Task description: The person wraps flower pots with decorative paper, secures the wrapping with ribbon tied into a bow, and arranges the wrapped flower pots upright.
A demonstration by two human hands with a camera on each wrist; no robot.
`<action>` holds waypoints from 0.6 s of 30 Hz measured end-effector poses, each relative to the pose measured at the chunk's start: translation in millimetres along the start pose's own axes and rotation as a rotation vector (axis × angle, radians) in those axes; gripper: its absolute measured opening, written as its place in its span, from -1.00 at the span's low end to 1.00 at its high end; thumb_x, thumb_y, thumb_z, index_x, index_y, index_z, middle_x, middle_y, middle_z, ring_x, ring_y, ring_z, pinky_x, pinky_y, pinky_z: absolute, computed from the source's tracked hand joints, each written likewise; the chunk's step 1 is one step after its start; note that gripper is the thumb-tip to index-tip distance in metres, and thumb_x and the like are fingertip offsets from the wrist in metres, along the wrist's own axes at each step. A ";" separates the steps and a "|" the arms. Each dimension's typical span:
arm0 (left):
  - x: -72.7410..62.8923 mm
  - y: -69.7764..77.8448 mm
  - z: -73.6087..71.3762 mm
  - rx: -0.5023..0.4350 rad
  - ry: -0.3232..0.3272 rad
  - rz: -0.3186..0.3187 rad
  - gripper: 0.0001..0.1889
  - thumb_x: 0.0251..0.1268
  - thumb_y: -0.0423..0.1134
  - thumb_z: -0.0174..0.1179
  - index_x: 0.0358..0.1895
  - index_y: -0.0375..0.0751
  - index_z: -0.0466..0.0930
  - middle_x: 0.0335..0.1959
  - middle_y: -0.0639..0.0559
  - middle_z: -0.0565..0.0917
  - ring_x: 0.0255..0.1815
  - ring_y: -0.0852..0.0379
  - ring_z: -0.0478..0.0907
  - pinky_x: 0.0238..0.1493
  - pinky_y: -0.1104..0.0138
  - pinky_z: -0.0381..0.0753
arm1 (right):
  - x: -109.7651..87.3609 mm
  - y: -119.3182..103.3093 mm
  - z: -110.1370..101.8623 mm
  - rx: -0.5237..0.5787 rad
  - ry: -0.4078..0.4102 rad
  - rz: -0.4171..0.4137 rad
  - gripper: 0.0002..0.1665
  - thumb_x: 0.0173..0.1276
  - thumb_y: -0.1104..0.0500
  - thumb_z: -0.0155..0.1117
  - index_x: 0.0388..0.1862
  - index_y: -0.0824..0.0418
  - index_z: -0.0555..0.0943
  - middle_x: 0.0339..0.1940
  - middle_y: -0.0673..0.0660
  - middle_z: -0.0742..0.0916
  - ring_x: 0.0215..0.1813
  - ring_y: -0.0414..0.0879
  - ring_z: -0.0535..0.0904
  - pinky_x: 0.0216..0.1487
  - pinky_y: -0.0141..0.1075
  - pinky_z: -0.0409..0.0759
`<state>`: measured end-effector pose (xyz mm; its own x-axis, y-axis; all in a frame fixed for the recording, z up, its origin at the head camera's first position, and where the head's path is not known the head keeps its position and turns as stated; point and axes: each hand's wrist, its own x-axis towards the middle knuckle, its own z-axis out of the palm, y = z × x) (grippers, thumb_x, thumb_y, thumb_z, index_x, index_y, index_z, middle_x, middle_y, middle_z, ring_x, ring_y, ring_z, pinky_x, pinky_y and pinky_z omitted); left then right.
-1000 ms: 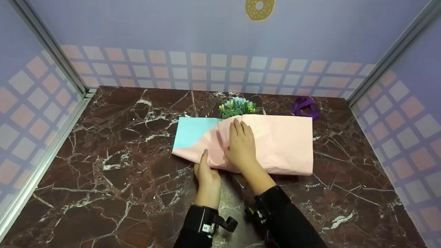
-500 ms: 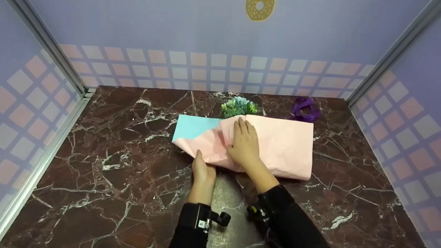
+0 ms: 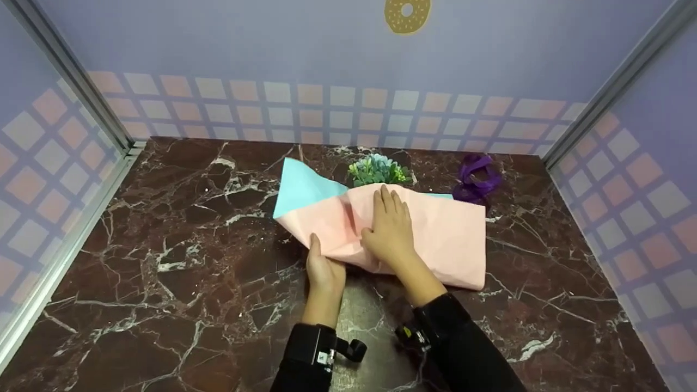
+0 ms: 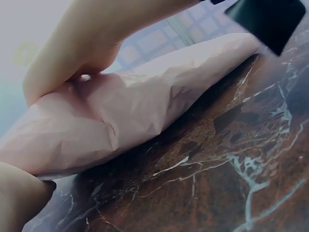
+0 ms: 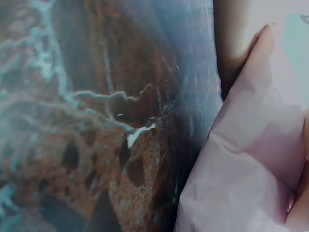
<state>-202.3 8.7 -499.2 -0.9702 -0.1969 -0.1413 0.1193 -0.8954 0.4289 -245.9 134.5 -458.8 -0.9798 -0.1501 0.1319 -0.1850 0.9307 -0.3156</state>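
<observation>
A folded sheet of wrapping paper (image 3: 446,234), pink on the outside and light blue (image 3: 305,188) on the inside, lies in front of the person, its pink layer creased and bulging. At its near left edge the left hand (image 3: 325,269) grips the paper, thumb on top and the fingers hidden underneath. The right hand (image 3: 391,228) presses on the pink layer near the middle, fingers straight and pointing away. In the left wrist view, the bulging pink paper (image 4: 140,101) spans between both hands. The right wrist view shows the pink paper (image 5: 241,169) with a blue strip at the right.
Behind the paper stands a small bunch of artificial flowers (image 3: 378,169) with green leaves. A coil of purple ribbon (image 3: 478,177) lies at the back right, beside the paper. Patterned walls (image 3: 348,109) enclose the dark marble tabletop (image 3: 179,245) at the back and sides.
The left part of the paper has tilted up, its blue corner rising away from the person. The right end has shifted nearer, exposing a blue strip behind. The right hand has slid slightly right.
</observation>
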 end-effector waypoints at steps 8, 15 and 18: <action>-2.9 -1.5 6.3 0.079 -0.139 0.017 -0.43 0.60 -0.18 -0.55 0.50 -0.46 -0.21 0.53 -0.33 -0.04 0.54 -0.15 -0.10 0.50 0.15 -0.01 | -4.3 2.6 0.2 -0.004 0.012 -0.030 -0.06 0.18 0.13 0.13 0.52 0.40 0.08 0.56 0.30 0.12 0.54 0.20 -0.03 0.52 0.02 -0.11; -6.0 -6.4 10.2 0.190 -0.221 -0.024 -0.43 0.59 -0.21 -0.53 0.48 -0.55 -0.17 0.50 -0.41 -0.01 0.52 -0.20 -0.05 0.49 0.13 0.02 | -4.9 0.9 1.9 0.000 0.032 -0.062 -0.14 0.35 0.03 0.07 0.50 0.42 0.10 0.55 0.32 0.14 0.53 0.23 -0.02 0.50 0.05 -0.08; -7.5 -8.3 11.3 0.245 -0.248 -0.046 -0.43 0.58 -0.22 -0.50 0.47 -0.55 -0.14 0.47 -0.44 0.05 0.48 -0.23 0.05 0.45 0.11 0.13 | -5.3 0.8 1.9 0.008 0.046 -0.080 -0.18 0.46 -0.07 0.00 0.49 0.43 0.14 0.54 0.33 0.16 0.53 0.24 0.00 0.50 0.08 -0.07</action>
<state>-198.4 22.1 -491.7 -0.9987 -0.0287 0.0429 0.0494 -0.7729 0.6327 -241.0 135.4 -461.5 -0.9575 -0.2077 0.2002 -0.2629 0.9138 -0.3095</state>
